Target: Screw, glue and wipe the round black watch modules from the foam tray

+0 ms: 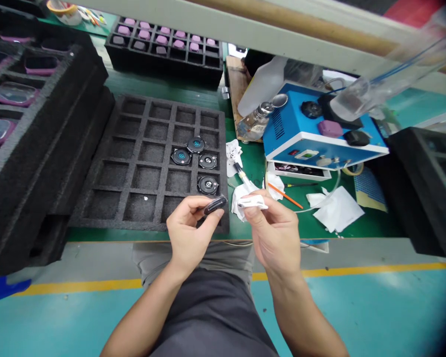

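My left hand (191,228) pinches a small round black part (215,205), tilted on its edge, above the front right corner of a black foam tray (163,168). My right hand (277,228) grips a folded white cloth (253,201) between thumb and fingers, a short gap to the right of the black part. Several round black parts lie in the right side of the tray, one of them (208,185) just beyond my left hand. White wipes (233,156) and a white-tipped brush or pen (245,177) lie on the green mat beyond my right hand.
Stacked foam trays with purple-edged pieces (59,129) rise at the left. Another foam tray (163,57) stands at the back. A blue machine (301,129), a glass bottle (255,121) and an orange stick (285,195) are at the right. A dark foam stack (419,193) stands far right.
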Demonstrator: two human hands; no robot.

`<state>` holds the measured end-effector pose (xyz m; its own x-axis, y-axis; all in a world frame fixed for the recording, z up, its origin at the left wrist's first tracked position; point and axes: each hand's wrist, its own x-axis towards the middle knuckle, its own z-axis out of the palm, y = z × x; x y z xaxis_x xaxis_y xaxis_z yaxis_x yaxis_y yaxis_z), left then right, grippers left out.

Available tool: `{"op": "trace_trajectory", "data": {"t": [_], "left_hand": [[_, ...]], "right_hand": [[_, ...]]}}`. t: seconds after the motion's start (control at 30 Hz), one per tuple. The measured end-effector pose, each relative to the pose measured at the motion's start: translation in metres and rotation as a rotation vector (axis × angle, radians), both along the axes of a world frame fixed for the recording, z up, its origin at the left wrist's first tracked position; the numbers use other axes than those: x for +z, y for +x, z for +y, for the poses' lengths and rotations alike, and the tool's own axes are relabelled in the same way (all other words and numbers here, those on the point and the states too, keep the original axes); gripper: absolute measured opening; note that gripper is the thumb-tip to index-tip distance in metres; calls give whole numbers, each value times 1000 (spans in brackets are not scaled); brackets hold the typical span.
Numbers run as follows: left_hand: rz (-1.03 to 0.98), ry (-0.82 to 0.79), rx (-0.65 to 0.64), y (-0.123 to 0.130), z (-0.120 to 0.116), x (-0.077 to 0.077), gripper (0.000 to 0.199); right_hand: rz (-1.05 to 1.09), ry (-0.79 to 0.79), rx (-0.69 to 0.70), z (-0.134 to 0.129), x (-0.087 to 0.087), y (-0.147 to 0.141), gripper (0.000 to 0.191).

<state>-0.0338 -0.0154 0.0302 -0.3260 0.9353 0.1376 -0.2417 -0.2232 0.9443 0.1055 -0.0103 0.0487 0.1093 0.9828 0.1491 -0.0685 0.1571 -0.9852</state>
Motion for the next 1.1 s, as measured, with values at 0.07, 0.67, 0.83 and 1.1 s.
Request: {"op": "trace_trajectory", "data": {"t": [0.07, 0.67, 0.83, 1.1], "left_hand": [[7, -9, 0, 0, 0, 0, 17], [222, 78, 107, 7, 0, -11, 8], [199, 62, 99, 9, -2, -10, 9], [272, 95, 108, 9, -2, -15, 8]], "right_hand": [[18, -49, -21, -1, -2, 0, 14], [-626, 330, -190, 5, -3, -31, 7], [-613, 311, -279, 9, 5, -22, 6], [-671, 368, -138, 9, -7, -22, 6]]}}
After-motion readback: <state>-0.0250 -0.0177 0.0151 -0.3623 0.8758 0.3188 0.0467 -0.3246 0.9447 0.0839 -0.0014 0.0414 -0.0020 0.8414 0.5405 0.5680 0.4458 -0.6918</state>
